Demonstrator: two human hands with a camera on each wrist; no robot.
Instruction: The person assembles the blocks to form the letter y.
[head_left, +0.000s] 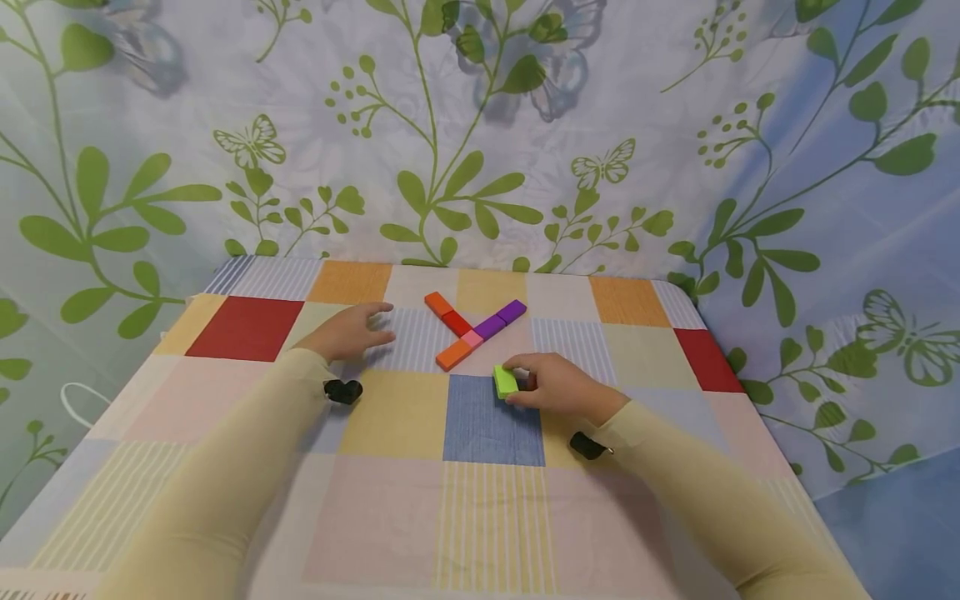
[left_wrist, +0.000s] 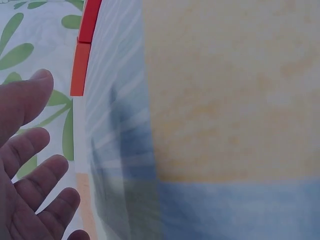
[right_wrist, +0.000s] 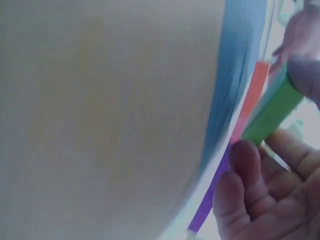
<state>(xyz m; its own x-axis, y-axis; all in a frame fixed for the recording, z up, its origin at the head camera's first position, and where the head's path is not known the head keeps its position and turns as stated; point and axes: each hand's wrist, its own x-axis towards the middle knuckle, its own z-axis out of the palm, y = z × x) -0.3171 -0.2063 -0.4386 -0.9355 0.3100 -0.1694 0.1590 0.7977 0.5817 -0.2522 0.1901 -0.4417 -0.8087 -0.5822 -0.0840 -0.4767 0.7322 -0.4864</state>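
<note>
My right hand [head_left: 558, 385] pinches a lime-green block [head_left: 505, 382] between thumb and fingertips, over the blue square of the cloth. In the right wrist view the green block [right_wrist: 274, 114] spans from thumb to fingertips. Beyond it lie flat blocks forming a Y shape. An orange block [head_left: 453, 355], a pink block [head_left: 472, 338] and two purple blocks [head_left: 502, 319] make one slanting line. A red block [head_left: 456, 323] and an orange-red block [head_left: 435, 303] branch off to the upper left. My left hand [head_left: 347, 333] holds nothing, fingers spread apart, left of the blocks.
A patchwork-patterned cloth [head_left: 495, 521] covers the table. Behind the table hangs a pale curtain [head_left: 300, 83] printed with green leaves and butterflies. A white cable [head_left: 71, 404] loops beside the left table edge. Dark devices are strapped at both wrists.
</note>
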